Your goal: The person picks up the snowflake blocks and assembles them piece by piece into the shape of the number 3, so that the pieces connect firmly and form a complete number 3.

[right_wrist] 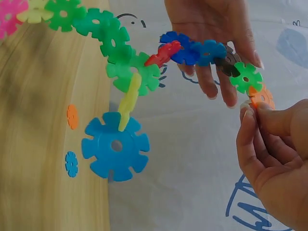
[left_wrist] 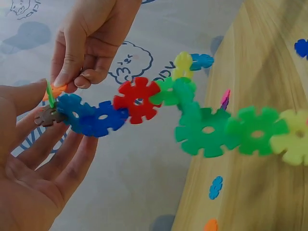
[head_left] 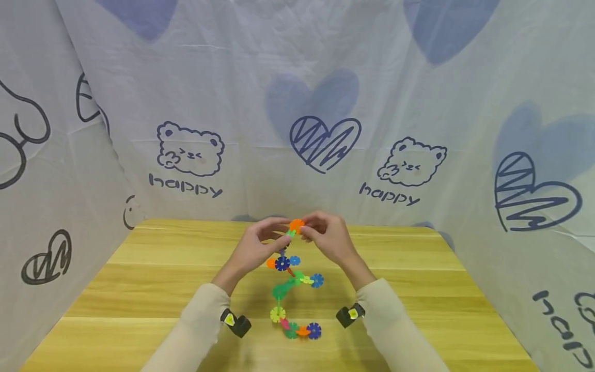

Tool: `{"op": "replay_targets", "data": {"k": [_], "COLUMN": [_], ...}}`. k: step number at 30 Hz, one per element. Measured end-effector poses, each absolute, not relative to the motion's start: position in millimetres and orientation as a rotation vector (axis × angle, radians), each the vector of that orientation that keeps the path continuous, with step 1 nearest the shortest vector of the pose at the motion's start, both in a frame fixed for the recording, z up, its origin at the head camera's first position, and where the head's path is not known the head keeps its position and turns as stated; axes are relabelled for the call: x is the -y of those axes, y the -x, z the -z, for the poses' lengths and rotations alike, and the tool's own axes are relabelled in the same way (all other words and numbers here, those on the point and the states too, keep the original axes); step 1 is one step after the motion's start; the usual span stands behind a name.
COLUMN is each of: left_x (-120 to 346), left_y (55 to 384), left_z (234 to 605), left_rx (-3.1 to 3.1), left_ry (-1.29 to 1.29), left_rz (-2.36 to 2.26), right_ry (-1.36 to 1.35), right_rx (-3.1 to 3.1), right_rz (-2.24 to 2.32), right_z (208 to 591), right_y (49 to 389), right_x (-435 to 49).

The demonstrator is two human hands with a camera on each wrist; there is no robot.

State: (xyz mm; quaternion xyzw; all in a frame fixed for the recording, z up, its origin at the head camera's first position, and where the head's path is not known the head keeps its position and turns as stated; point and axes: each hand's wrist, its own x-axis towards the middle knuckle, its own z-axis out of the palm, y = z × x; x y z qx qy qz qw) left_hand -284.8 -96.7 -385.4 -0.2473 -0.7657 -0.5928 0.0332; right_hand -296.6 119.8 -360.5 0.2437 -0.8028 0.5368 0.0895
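A chain of interlocking notched plastic discs rises from the table; its green discs (head_left: 280,291) sit mid-chain, and a blue disc (right_wrist: 115,147) ends a side branch. At the top, my right hand (head_left: 332,238) pinches an orange disc (right_wrist: 262,97) between thumb and fingers. That orange disc meets a light green disc (right_wrist: 246,78), which joins a dark brown disc (left_wrist: 48,116). My left hand (head_left: 255,243) holds the chain's upper end around the green and brown discs, thumb on one side and fingers behind. Below come blue discs (left_wrist: 103,119) and a red disc (left_wrist: 138,100).
A loose orange disc (right_wrist: 72,117) and a loose blue disc (right_wrist: 71,164) lie on the wooden table (head_left: 395,289). The chain's foot, ending in a dark blue disc (head_left: 314,330), lies near the front. A patterned white cloth (head_left: 251,155) surrounds the table's back and sides.
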Motion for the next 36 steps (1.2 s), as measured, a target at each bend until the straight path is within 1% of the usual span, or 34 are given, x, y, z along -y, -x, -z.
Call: {"op": "replay_targets", "data": {"k": [8, 13, 19, 24, 30, 36], "left_x": [97, 99, 104, 107, 107, 108], "left_y": [288, 288, 287, 286, 286, 288], "left_z": [384, 388, 391, 394, 394, 394], "left_rx": [2.381, 2.381, 2.391, 2.374, 2.355, 2.330], "left_ry": [0.781, 0.764, 0.723, 0.698, 0.702, 0.715], "left_rz": [1.747, 1.762, 1.806, 1.837, 1.838, 1.830], "right_ry": [-0.731, -0.694, -0.398, -0.202, -0.148, -0.266], "right_rx": [2.431, 2.456, 2.549, 2.718, 2.877, 2.916], "right_rz": [-1.611, -1.582, -1.476, -1.227, -1.047, -0.800], "right_z": [362, 371, 402, 436, 463, 479], "right_y": [298, 304, 321, 332, 339, 346], "right_x": [-118, -135, -183, -214, -234, -242]}}
